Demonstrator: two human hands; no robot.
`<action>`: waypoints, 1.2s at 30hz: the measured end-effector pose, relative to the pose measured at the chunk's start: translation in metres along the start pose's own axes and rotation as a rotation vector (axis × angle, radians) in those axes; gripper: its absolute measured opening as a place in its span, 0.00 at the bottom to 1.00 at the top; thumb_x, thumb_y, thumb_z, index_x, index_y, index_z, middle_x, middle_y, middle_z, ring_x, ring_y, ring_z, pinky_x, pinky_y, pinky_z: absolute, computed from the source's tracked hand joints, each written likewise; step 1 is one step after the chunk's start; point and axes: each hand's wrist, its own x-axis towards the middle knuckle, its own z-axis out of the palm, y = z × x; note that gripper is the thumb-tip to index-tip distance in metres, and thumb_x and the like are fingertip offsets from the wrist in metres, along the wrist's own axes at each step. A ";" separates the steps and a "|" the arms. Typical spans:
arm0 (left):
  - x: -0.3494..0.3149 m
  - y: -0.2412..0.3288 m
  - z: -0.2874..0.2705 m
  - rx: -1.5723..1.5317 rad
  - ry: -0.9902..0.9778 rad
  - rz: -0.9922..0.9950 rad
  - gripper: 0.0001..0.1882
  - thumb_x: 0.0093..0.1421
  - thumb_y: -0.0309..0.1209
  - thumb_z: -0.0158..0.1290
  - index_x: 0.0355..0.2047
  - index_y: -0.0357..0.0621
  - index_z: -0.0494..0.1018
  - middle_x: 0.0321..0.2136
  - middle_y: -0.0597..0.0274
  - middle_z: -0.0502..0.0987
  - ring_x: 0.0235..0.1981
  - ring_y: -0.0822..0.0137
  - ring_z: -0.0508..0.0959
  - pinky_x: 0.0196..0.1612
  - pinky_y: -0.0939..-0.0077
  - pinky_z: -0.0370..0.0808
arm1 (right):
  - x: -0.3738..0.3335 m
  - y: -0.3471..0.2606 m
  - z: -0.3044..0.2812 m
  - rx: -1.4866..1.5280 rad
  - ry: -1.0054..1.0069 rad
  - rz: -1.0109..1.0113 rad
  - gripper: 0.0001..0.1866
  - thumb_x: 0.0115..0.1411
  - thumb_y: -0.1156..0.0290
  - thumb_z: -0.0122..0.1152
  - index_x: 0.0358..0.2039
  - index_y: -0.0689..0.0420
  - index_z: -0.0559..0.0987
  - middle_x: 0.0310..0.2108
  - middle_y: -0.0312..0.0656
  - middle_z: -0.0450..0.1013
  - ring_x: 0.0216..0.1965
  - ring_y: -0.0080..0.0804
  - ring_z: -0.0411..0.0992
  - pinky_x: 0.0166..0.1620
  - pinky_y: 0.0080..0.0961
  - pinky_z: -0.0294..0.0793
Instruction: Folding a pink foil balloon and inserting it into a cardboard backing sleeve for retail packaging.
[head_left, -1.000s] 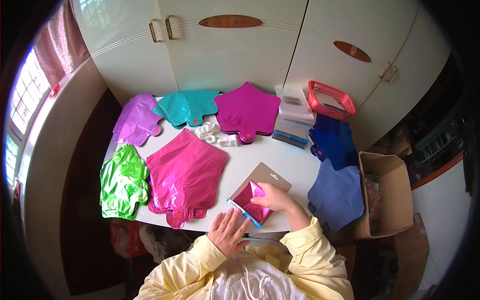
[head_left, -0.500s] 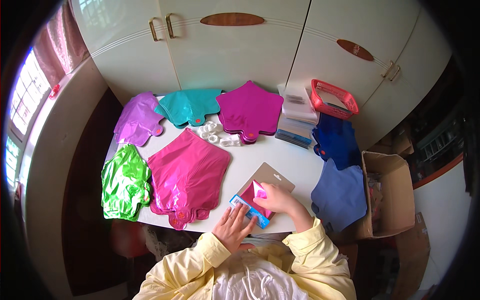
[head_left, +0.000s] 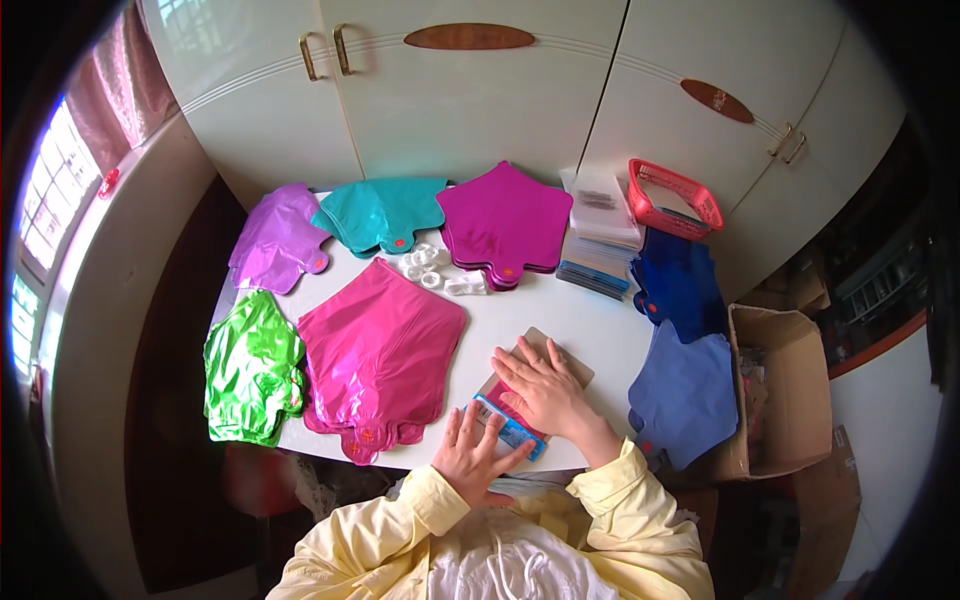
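In front of me lies a flat package: a grey-brown card (head_left: 574, 370), a folded pink foil balloon (head_left: 494, 388) and a blue printed strip (head_left: 522, 437) along the near edge. My right hand (head_left: 548, 395) rests flat over the pink foil and card with its fingers spread, hiding much of both. Fingers of my left hand (head_left: 468, 458) lie stretched out on the left end of the blue strip. Neither hand grips anything. Just left of the package is a stack of large pink star-shaped foil balloons (head_left: 385, 345).
Around the table are stacks of green (head_left: 250, 370), lilac (head_left: 280, 240), teal (head_left: 385, 212), magenta (head_left: 505, 220), dark blue (head_left: 685, 285) and pale blue (head_left: 682, 395) foil balloons. White rolls (head_left: 425, 262), stacked clear packets (head_left: 602, 235), a red basket (head_left: 690, 222) and a cardboard box (head_left: 790, 465) stand nearby.
My right hand has gone from a closed grip on the pink foil to lying flat with spread fingers, higher up the card. The left hand stays at the blue strip.
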 end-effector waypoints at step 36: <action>0.001 0.035 0.019 0.039 0.071 -0.182 0.49 0.39 0.61 0.61 0.62 0.65 0.61 0.61 0.36 0.57 0.60 0.27 0.57 0.60 0.39 0.59 | 0.209 0.002 0.024 -0.241 0.257 -0.067 0.06 0.52 0.66 0.59 0.23 0.51 0.81 0.24 0.32 0.78 0.35 0.31 0.73 0.41 0.34 0.64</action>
